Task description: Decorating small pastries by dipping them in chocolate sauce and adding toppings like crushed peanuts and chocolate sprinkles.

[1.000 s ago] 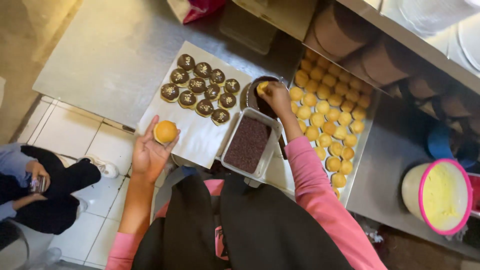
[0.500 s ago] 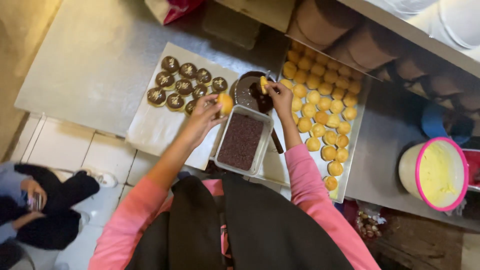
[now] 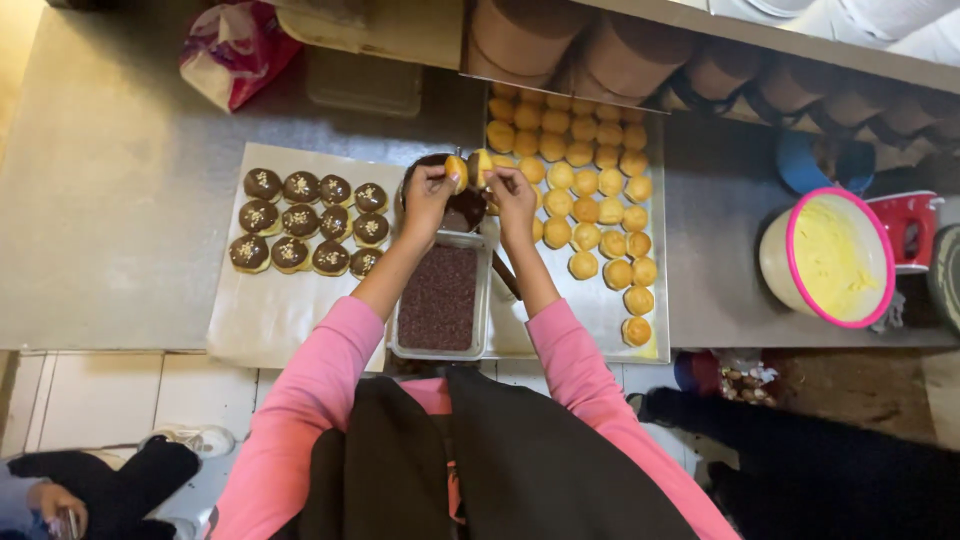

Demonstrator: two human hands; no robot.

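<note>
- A sheet of pale paper (image 3: 270,310) lies on the grey bench (image 3: 110,230), at its near edge.
- On the paper, eleven chocolate-topped buns (image 3: 305,222) sit in three rows, each with a light sprinkle on top.
- The left hand (image 3: 428,195) is raised over a dark bowl of chocolate (image 3: 462,208), fingers pinched shut on a small golden bun (image 3: 457,170).
- Just below the bowl, a clear rectangular tub of brown sprinkles (image 3: 439,297) stands between the person's pink-sleeved forearms.
- The right hand (image 3: 512,192) is close beside the left, fingers closed on a second bun (image 3: 481,166); the two buns are nearly touching above the bowl's far rim.
- To the right, a metal tray (image 3: 600,320) carries many plain golden buns (image 3: 590,190) in loose rows.
- Farther right on the bench stands a pink-rimmed bucket of yellow cream (image 3: 828,258), with a red cup (image 3: 912,228) just beside it.
</note>
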